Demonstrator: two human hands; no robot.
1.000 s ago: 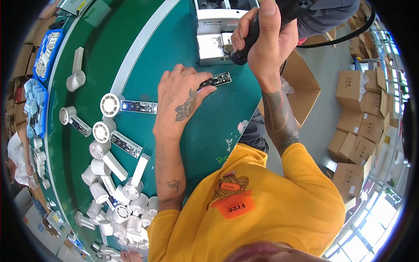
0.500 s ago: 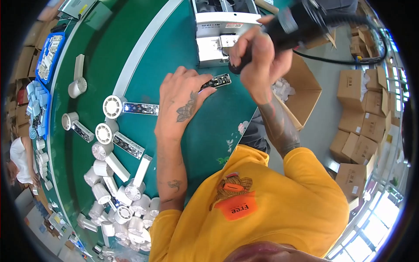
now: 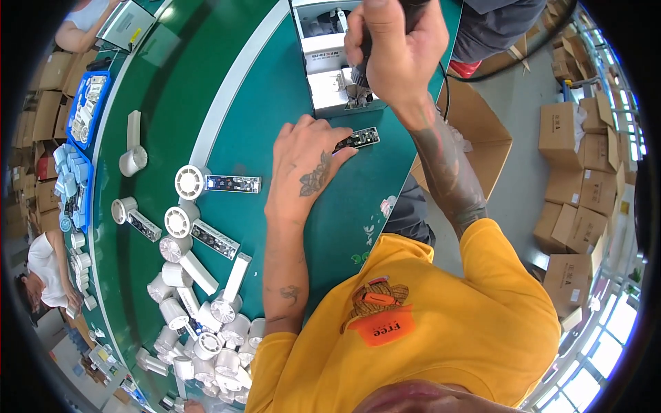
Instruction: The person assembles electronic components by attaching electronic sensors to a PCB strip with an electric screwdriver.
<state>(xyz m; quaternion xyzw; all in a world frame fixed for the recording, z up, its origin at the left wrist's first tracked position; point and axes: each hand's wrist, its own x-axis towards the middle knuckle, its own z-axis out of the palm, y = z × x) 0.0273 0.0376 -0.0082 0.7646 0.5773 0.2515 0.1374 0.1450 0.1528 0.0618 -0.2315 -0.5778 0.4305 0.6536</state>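
Note:
My left hand [image 3: 303,165] is closed round a narrow handle piece with a bare circuit board [image 3: 365,138], held low over the green table. Thumb and fingers hide its left part. My right hand [image 3: 406,62] grips a black electric screwdriver [image 3: 416,12], partly cut off by the upper edge. That hand is over the front of a metal box-shaped machine [image 3: 323,63], beyond the board; the screwdriver's tip cannot be made out clearly. Left of my left forearm lies a small white fan [image 3: 189,182] with a circuit board in its open handle.
Several white fans [image 3: 231,327] are heaped at the lower left. A pale strip [image 3: 227,103] divides my table from a green belt. Blue trays [image 3: 89,103] with parts stand on the far side. An open carton [image 3: 489,138] is right of the table; other people sit nearby.
My right hand has moved up and left with the screwdriver, from beside the machine to over its front. My left hand keeps hold of the board piece. The whole view has shifted slightly.

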